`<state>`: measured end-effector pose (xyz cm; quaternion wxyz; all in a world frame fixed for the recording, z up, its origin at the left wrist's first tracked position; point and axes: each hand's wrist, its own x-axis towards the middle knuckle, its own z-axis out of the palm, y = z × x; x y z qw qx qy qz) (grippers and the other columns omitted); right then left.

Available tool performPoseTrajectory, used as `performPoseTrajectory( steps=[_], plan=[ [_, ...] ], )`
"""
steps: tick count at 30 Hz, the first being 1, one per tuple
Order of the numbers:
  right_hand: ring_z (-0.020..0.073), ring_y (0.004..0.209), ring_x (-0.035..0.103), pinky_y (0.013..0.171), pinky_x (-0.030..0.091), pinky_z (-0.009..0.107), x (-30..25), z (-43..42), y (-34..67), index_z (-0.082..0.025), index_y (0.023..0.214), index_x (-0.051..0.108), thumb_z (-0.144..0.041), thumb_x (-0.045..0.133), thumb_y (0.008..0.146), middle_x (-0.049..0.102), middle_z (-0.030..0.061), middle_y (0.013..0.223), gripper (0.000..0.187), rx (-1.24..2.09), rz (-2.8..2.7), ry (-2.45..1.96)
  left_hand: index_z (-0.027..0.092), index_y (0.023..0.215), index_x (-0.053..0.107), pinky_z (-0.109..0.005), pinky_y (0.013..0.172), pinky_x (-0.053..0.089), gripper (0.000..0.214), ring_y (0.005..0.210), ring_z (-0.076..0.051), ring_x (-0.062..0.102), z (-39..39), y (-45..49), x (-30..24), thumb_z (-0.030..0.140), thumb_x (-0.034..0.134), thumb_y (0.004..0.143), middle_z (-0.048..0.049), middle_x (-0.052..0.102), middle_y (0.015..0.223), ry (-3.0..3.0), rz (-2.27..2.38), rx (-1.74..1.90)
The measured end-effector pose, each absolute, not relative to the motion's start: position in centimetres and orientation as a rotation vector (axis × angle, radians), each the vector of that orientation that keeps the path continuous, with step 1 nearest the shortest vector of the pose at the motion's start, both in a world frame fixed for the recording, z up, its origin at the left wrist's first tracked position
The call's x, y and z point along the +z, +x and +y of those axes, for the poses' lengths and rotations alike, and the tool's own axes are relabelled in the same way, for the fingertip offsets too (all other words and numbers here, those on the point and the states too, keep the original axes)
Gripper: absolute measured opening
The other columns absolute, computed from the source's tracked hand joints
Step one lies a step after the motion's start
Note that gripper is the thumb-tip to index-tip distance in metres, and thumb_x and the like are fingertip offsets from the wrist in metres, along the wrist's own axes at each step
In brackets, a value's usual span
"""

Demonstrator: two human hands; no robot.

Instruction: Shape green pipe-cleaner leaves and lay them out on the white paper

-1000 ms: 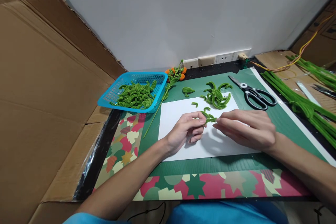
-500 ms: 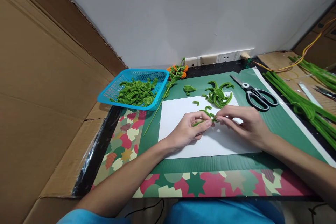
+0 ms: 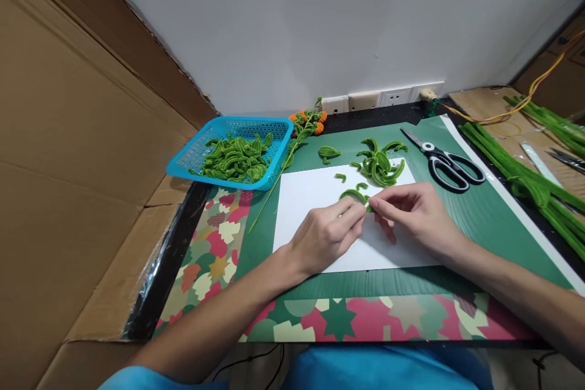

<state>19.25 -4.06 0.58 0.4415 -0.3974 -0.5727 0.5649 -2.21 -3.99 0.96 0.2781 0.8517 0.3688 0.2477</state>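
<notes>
Over the white sheet (image 3: 299,213), my left hand (image 3: 329,234) and my right hand (image 3: 418,213) meet fingertip to fingertip. Both pinch a green pipe-cleaner leaf (image 3: 351,195), whose curved end shows above my left fingers; much of it is covered by them. My left hand is turned with its back up, fingers curled. My right thumb and index finger close on the leaf's right end, the lower fingers hanging loosely bent. Just beyond lie short green pipe-cleaner snippets (image 3: 340,177) and a pile of green leaves (image 3: 381,164).
A blue basket (image 3: 233,184) of green leaves stands at left, beside a stem with orange flowers (image 3: 299,137). Scissors (image 3: 450,164) lie right of the sheet, with green pipe-cleaner bundles (image 3: 516,177) farther right. Cardboard (image 3: 91,134) walls the left side; sockets (image 3: 395,99) line the back wall.
My left hand has rolled over from thumb-up to back-up, and its fingers have curled in around the leaf. My right hand has shifted slightly left and still pinches the leaf.
</notes>
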Motion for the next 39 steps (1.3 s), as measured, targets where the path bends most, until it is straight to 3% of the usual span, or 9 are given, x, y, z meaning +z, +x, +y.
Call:
performPoseTrajectory(
  steps=[8, 10, 13, 18, 23, 26, 31, 35, 39],
  plan=[
    [0.0173, 0.054, 0.072, 0.049, 0.063, 0.027, 0.6, -3.6, 19.3, -0.017, 0.086, 0.078, -0.045, 0.082, 0.090, 0.075, 0.0035, 0.066, 0.028, 1.470, -1.327, -0.921, 0.018, 0.099, 0.069, -0.028, 0.076, 0.048, 0.020, 0.081, -0.017, 0.061, -3.6, -1.4, 1.4, 0.037, 0.062, 0.102, -0.0051, 0.069, 0.091, 1.834, 1.013, 0.832],
    [0.0169, 0.055, 0.072, 0.054, 0.064, 0.027, 0.5, -3.9, 19.5, -0.017, 0.089, 0.077, -0.040, 0.080, 0.094, 0.076, 0.0035, 0.067, 0.023, 1.341, -1.416, -0.924, 0.018, 0.100, 0.066, -0.024, 0.062, 0.046, 0.027, 0.069, -0.013, 0.057, -3.7, -1.1, 1.4, 0.045, 0.061, 0.103, -0.0025, 0.065, 0.086, 1.551, 0.967, 0.768],
    [0.0151, 0.058, 0.071, 0.058, 0.061, 0.027, 0.5, -4.3, 19.8, -0.019, 0.093, 0.077, -0.031, 0.075, 0.098, 0.075, 0.0027, 0.072, 0.014, 1.052, -1.568, -0.922, 0.019, 0.101, 0.061, -0.018, 0.040, 0.028, 0.037, 0.047, -0.007, 0.039, -3.7, -0.8, 1.5, 0.055, 0.055, 0.104, 0.0037, 0.053, 0.074, 1.122, 0.877, 0.621],
    [0.0147, 0.062, 0.069, 0.059, 0.057, 0.027, 0.7, -4.4, 20.2, -0.019, 0.092, 0.075, -0.027, 0.070, 0.101, 0.072, 0.0027, 0.074, 0.013, 0.860, -1.751, -0.912, 0.018, 0.097, 0.059, -0.013, 0.038, 0.019, 0.033, 0.046, -0.002, 0.030, -3.4, -1.0, 1.7, 0.048, 0.073, 0.095, 0.0073, 0.045, 0.070, 0.871, 0.797, 0.565],
    [0.0126, 0.058, 0.068, 0.055, 0.054, 0.023, 0.7, -4.2, 20.3, -0.018, 0.094, 0.073, -0.027, 0.068, 0.102, 0.070, 0.0007, 0.071, 0.014, 0.972, -1.749, -0.934, 0.018, 0.094, 0.059, -0.014, 0.039, 0.029, 0.037, 0.047, -0.003, 0.035, -3.7, -0.9, 1.5, 0.048, 0.080, 0.090, 0.0062, 0.050, 0.070, 0.911, 0.761, 0.627],
    [0.0125, 0.057, 0.067, 0.053, 0.054, 0.023, 0.7, -4.3, 20.1, -0.018, 0.091, 0.073, -0.027, 0.071, 0.099, 0.070, 0.0007, 0.071, 0.013, 0.960, -1.726, -0.964, 0.019, 0.095, 0.058, -0.017, 0.039, 0.033, 0.036, 0.045, -0.005, 0.040, -3.9, -0.7, 1.3, 0.050, 0.075, 0.093, 0.0057, 0.053, 0.069, 1.073, 0.810, 0.662],
    [0.0136, 0.048, 0.067, 0.050, 0.054, 0.024, 0.8, -4.5, 19.3, -0.017, 0.086, 0.074, -0.033, 0.079, 0.094, 0.070, -0.0002, 0.062, 0.018, 1.138, -1.533, -0.991, 0.016, 0.099, 0.065, -0.024, 0.066, 0.050, 0.011, 0.073, -0.012, 0.063, -3.7, -1.3, 0.8, 0.025, 0.062, 0.103, -0.0028, 0.067, 0.086, 1.924, 0.942, 0.979],
    [0.0139, 0.045, 0.065, 0.048, 0.055, 0.025, 1.1, -4.5, 18.9, -0.017, 0.082, 0.073, -0.036, 0.078, 0.095, 0.069, -0.0002, 0.060, 0.023, 1.216, -1.486, -0.993, 0.013, 0.096, 0.067, -0.027, 0.064, 0.046, 0.012, 0.072, -0.014, 0.061, -3.8, -1.7, 0.5, 0.014, 0.057, 0.103, -0.0041, 0.067, 0.082, 2.488, 0.833, 1.106],
    [0.0141, 0.054, 0.067, 0.053, 0.056, 0.026, 1.3, -4.5, 19.6, -0.018, 0.088, 0.076, -0.025, 0.072, 0.099, 0.071, 0.0015, 0.068, 0.013, 0.925, -1.679, -0.973, 0.013, 0.099, 0.069, -0.025, 0.067, 0.049, 0.009, 0.076, -0.013, 0.064, -4.0, -1.3, 0.9, 0.018, 0.062, 0.101, -0.0056, 0.071, 0.089, 2.098, 0.887, 1.108]
  ],
)
